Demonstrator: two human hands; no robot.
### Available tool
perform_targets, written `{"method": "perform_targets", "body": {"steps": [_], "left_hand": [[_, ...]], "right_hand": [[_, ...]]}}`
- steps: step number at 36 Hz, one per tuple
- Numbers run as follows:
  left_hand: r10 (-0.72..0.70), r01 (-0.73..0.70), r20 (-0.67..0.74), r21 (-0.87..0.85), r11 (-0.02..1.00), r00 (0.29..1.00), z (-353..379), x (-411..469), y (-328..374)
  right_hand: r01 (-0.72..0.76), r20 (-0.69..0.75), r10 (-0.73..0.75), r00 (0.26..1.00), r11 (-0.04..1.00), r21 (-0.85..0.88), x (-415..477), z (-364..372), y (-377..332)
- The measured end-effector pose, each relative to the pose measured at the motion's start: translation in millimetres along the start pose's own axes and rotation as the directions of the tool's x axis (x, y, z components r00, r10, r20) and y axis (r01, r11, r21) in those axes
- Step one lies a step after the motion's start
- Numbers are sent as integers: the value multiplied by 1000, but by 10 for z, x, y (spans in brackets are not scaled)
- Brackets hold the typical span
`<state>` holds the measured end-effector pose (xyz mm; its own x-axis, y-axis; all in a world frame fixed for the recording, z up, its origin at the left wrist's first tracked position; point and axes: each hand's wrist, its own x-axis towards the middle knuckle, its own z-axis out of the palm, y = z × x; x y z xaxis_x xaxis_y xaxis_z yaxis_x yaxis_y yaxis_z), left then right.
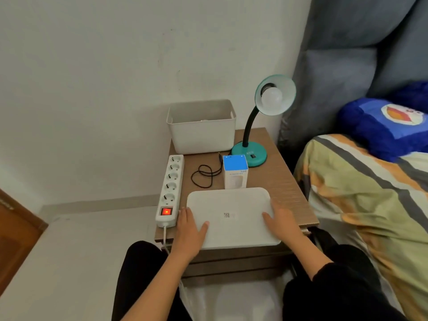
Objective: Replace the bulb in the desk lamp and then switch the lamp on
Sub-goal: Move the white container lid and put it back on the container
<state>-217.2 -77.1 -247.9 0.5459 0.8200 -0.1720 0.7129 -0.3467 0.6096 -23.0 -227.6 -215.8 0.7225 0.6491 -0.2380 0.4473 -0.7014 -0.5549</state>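
Observation:
A teal desk lamp (250, 154) stands at the back right of the wooden bedside table (284, 181). Its shade tilts toward me with an unlit white bulb (271, 98) in the socket. In front of the lamp base stands a blue and white bulb box (235, 171). A white lid (231, 216), flat and rectangular, lies at the table's front edge. My left hand (188, 228) holds its left edge, thumb on top. My right hand (281, 220) holds its right edge.
A white bin (201, 130) stands at the back of the table. A white power strip (170, 188) with a lit red switch lies along the left edge, beside a loose black cord (205, 174). A bed with a striped blanket (370, 193) is on the right.

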Motion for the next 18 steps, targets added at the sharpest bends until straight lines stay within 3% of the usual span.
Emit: {"method": "perform_targets", "body": {"steps": [8,18], "left_hand": [[12,-18,-109,-50,999,994,100,-5,-44],[-21,-8,-81,-337,942,997,-17,-99,28]], "right_hand": [[29,-154,-2,988,985,171,-74,258,23],[14,-219,74,973,926,378,-191,189,20]]}}
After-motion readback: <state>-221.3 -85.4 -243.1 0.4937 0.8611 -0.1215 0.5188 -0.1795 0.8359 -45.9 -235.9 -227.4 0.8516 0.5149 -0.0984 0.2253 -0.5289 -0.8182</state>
